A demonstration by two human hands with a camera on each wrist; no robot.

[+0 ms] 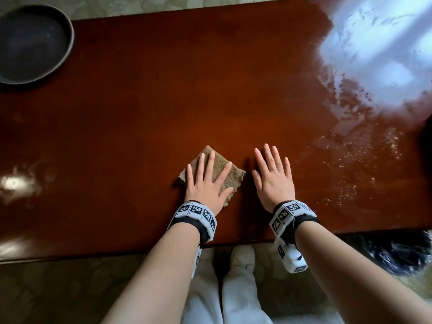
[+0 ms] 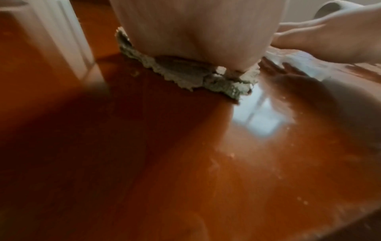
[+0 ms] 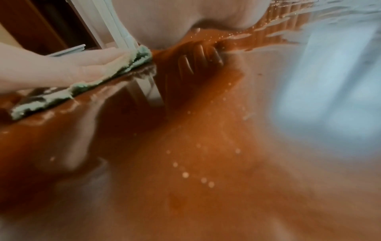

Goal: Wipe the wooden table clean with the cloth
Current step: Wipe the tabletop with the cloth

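Observation:
A folded tan cloth [image 1: 223,169] lies near the front middle of the glossy red-brown wooden table [image 1: 145,108]. My left hand [image 1: 205,178] lies flat on it, fingers straight and spread, pressing it onto the wood. In the left wrist view the cloth's frayed edge [image 2: 181,73] sticks out from under the palm; the right wrist view shows that cloth [image 3: 132,62] under the left hand too. My right hand [image 1: 272,176] rests flat on bare wood just right of the cloth, fingers straight, holding nothing. Pale crumbs [image 1: 364,155] are scattered over the table's right part.
A dark round bowl [image 1: 30,43] stands at the table's far left corner. Bright window glare [image 1: 378,52] covers the far right corner. The table's front edge [image 1: 140,250] runs just behind my wrists, with my white-trousered legs [image 1: 224,288] below. A dark fuzzy object [image 1: 395,256] sits off the front right.

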